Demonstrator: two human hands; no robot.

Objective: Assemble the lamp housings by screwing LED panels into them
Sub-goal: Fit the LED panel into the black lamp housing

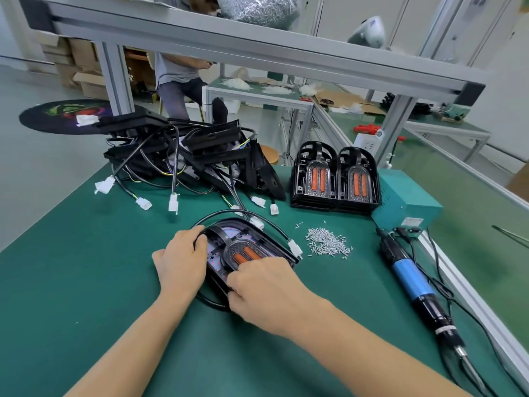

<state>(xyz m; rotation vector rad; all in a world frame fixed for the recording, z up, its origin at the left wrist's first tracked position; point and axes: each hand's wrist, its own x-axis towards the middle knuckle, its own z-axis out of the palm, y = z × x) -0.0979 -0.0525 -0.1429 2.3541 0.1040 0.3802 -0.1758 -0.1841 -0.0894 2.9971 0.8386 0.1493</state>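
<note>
Both hands hold the lamp housing (252,250) flat on the desk (86,282): left hand (180,262) gripping its rim, right hand (266,287) pinching the near edge. Between the grips, it looks like light, rigid plastic with a scratch-prone lens, best held by the rim.

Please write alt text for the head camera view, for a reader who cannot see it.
Both hands, left and right, hold a black lamp housing on a green bench mat. A pile of screws and a blue electric screwdriver lie to the right.
</note>
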